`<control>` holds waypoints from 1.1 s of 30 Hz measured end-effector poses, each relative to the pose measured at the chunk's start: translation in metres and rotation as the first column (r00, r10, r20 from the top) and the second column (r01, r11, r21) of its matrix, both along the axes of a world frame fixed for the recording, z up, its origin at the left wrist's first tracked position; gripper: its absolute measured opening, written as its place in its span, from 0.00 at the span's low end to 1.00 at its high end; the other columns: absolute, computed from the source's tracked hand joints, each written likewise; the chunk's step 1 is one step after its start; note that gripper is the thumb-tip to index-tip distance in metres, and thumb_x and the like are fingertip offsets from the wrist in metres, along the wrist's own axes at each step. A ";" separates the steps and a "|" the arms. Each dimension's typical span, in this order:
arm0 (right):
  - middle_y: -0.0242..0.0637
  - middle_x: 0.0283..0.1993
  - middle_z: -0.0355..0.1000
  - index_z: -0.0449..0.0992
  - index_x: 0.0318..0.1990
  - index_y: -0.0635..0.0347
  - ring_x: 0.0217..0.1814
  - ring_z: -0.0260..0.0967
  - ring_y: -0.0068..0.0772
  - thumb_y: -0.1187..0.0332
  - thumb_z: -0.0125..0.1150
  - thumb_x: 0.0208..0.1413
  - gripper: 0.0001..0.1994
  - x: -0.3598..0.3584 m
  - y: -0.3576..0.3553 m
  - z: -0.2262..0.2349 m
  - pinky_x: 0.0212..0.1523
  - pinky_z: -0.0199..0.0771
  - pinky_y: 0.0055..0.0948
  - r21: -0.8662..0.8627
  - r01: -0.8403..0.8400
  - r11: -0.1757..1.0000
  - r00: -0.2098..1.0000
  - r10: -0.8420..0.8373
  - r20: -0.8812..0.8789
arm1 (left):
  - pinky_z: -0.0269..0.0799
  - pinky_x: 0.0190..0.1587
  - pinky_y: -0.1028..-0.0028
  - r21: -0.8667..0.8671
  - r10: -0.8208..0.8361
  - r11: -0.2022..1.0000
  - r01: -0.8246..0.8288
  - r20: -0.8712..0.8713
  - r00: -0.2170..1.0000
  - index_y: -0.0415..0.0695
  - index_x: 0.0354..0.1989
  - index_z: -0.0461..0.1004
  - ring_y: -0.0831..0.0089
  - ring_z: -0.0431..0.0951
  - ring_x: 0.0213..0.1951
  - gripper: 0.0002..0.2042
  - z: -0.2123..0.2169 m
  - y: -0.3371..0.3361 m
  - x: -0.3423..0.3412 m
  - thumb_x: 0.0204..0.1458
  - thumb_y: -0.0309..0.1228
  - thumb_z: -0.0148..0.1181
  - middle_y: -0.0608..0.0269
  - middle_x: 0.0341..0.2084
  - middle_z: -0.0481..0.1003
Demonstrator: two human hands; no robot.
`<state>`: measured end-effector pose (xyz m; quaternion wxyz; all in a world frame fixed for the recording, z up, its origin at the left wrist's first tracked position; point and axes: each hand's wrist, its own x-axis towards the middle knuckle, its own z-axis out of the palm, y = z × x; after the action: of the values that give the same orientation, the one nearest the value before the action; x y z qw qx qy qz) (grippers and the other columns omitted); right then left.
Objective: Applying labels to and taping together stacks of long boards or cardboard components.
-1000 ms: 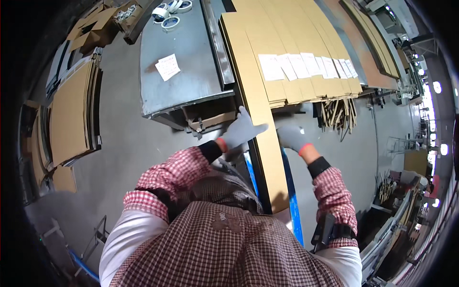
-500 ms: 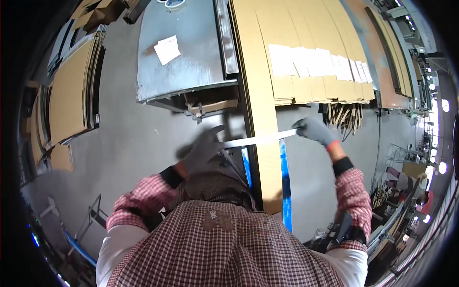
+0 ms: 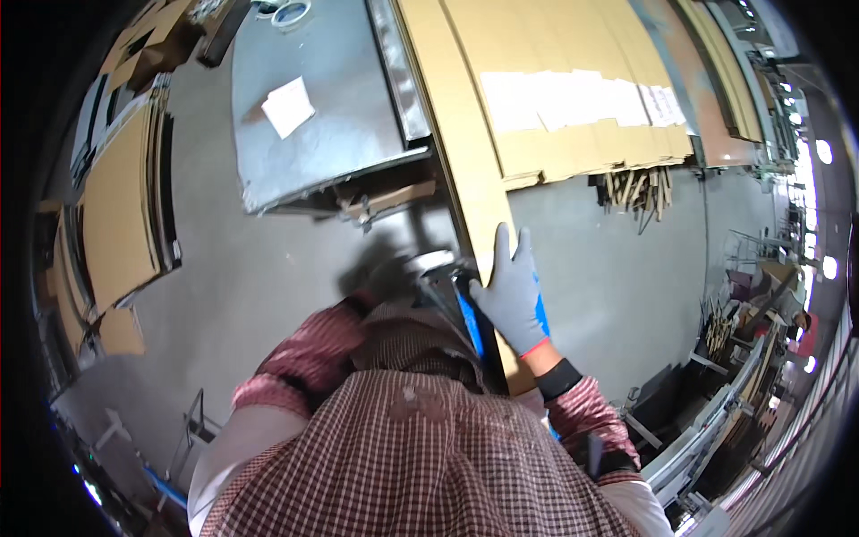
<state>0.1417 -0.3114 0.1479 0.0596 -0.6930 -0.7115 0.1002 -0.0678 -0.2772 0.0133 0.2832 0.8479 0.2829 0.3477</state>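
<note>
**Right hand flat on the cardboard strip, left hand gone low**

While the right hand (image 3: 513, 291), in a grey-and-blue work glove with an orange cuff, now lies flat with fingers spread on the long tan cardboard strip (image 3: 458, 152), the pale slat that both hands stretched between them half a second ago is no longer visible. The open palm presses down on the strip's near end and grips nothing. By my reading, the work has passed from carrying a piece to steadying or aligning the board.

The left hand (image 3: 420, 268) has dropped into a dark blur just left of the strip, close to the chest, beside a blue upright bar (image 3: 468, 324). I cannot tell whether it is open or closed, nor whether it holds anything.

The strip runs away from the body, along the right edge of a grey metal desk (image 3: 313, 148) that carries a white sheet of paper (image 3: 288, 106). Further right, touching the strip, lies a broad stack of flat tan cardboard sheets (image 3: 573, 54) with white paper labels (image 3: 582, 100) across it. Below that stack a bundle of thin wooden sticks (image 3: 637, 186) rests on the grey concrete floor (image 3: 617, 286).

More cardboard panels (image 3: 121, 215) stand well off to the left. The desk's underframe and the blue bar crowd the space about the left hand, and the red checked shirt hides what lies under it.
</note>
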 end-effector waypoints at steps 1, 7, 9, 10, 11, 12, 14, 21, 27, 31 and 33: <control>0.70 0.63 0.50 0.51 0.67 0.66 0.59 0.58 0.67 0.61 0.68 0.41 0.46 -0.005 0.004 -0.003 0.55 0.66 0.50 -0.064 0.020 0.998 0.996 -0.025 -0.084 | 0.70 0.47 0.64 -0.233 0.156 0.962 -0.141 0.045 0.987 0.41 0.56 0.69 0.61 0.75 0.44 0.22 -0.021 -0.021 -0.009 0.53 0.35 0.57 0.54 0.46 0.74; 0.60 0.58 0.63 0.60 0.62 0.67 0.58 0.64 0.61 0.61 0.63 0.50 0.34 0.018 -0.003 0.002 0.56 0.67 0.36 -0.028 -0.074 0.997 0.935 0.059 -0.350 | 0.73 0.30 0.60 -0.442 -0.140 0.896 0.054 -0.164 0.976 0.50 0.50 0.72 0.57 0.80 0.28 0.16 0.102 0.033 0.102 0.51 0.34 0.55 0.55 0.24 0.77; 0.56 0.57 0.65 0.60 0.62 0.66 0.58 0.64 0.58 0.62 0.62 0.51 0.32 0.038 0.010 0.033 0.56 0.67 0.36 -0.284 -0.114 0.952 0.728 -0.115 -0.676 | 0.73 0.28 0.60 -0.369 0.008 0.924 -0.096 -0.234 0.972 0.53 0.45 0.74 0.56 0.79 0.27 0.13 0.096 0.025 0.106 0.51 0.38 0.56 0.56 0.23 0.77; 0.55 0.54 0.66 0.62 0.60 0.66 0.55 0.65 0.54 0.62 0.62 0.52 0.30 0.041 0.012 0.046 0.55 0.67 0.36 -0.310 -0.172 0.935 0.772 -0.067 -0.632 | 0.73 0.28 0.60 -0.387 -0.006 0.912 -0.133 -0.337 0.942 0.54 0.43 0.75 0.58 0.80 0.27 0.13 0.099 0.022 0.103 0.50 0.40 0.57 0.56 0.21 0.77; 0.54 0.52 0.67 0.63 0.58 0.65 0.53 0.66 0.51 0.62 0.63 0.52 0.28 0.044 0.018 0.061 0.53 0.68 0.35 -0.336 -0.227 0.914 0.814 -0.012 -0.581 | 0.73 0.28 0.61 -0.359 0.003 0.923 -0.140 -0.356 0.934 0.53 0.41 0.76 0.58 0.79 0.26 0.12 0.096 0.018 0.106 0.50 0.41 0.57 0.55 0.21 0.77; 0.53 0.49 0.68 0.64 0.56 0.64 0.50 0.68 0.47 0.62 0.63 0.52 0.27 0.046 0.025 0.074 0.51 0.68 0.35 -0.366 -0.282 0.887 0.846 0.049 -0.532 | 0.73 0.28 0.61 -0.332 0.014 0.931 -0.150 -0.379 0.925 0.53 0.39 0.77 0.59 0.79 0.25 0.12 0.093 0.016 0.109 0.50 0.42 0.57 0.55 0.20 0.76; 0.51 0.44 0.70 0.66 0.52 0.63 0.45 0.70 0.39 0.62 0.64 0.52 0.23 0.047 0.024 0.090 0.47 0.69 0.34 -0.437 -0.340 0.833 0.893 0.139 -0.429 | 0.73 0.26 0.62 -0.241 -0.092 0.970 -0.036 -0.499 0.862 0.49 0.34 0.78 0.59 0.79 0.23 0.14 0.097 0.021 0.113 0.49 0.45 0.57 0.56 0.18 0.76; 0.47 0.36 0.76 0.74 0.38 0.57 0.41 0.75 0.50 0.62 0.55 0.56 0.09 0.106 0.110 -0.002 0.36 0.72 0.43 -0.399 -0.668 0.629 0.730 0.658 -0.185 | 0.72 0.23 0.62 -0.039 0.194 0.966 -0.256 -0.547 0.814 0.43 0.42 0.72 0.60 0.78 0.21 0.17 0.110 0.006 0.123 0.49 0.42 0.56 0.56 0.16 0.75; 0.40 0.40 0.78 0.79 0.40 0.47 0.43 0.76 0.47 0.64 0.50 0.57 0.10 0.166 0.109 -0.141 0.37 0.72 0.50 -0.619 -0.266 0.739 0.841 0.492 0.226 | 0.72 0.24 0.71 -0.287 -0.123 0.956 0.061 -0.205 0.971 0.42 0.41 0.73 0.71 0.77 0.22 0.12 0.103 0.056 0.118 0.59 0.38 0.51 0.61 0.21 0.76; 0.51 0.38 0.74 0.72 0.45 0.57 0.41 0.71 0.56 0.62 0.57 0.53 0.14 0.099 0.087 -0.087 0.35 0.71 0.43 -0.132 -0.230 0.964 0.842 0.129 -0.523 | 0.74 0.39 0.70 -0.839 0.387 0.530 0.123 0.369 0.845 0.37 0.52 0.66 0.71 0.75 0.40 0.16 0.068 0.018 0.105 0.60 0.32 0.53 0.55 0.38 0.74; 0.50 0.36 0.75 0.73 0.41 0.60 0.36 0.72 0.55 0.64 0.57 0.51 0.12 0.073 0.066 -0.025 0.34 0.71 0.43 -0.232 -0.338 0.912 0.811 0.158 -0.563 | 0.71 0.51 0.67 -0.885 0.368 0.406 -0.229 -0.071 0.927 0.35 0.63 0.57 0.66 0.70 0.54 0.26 -0.009 -0.034 0.117 0.58 0.29 0.55 0.47 0.57 0.66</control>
<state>0.2152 -0.2455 0.1232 0.1270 -0.5376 -0.7261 0.4095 0.0496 -0.3108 0.0045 0.6303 0.4886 0.5477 0.2528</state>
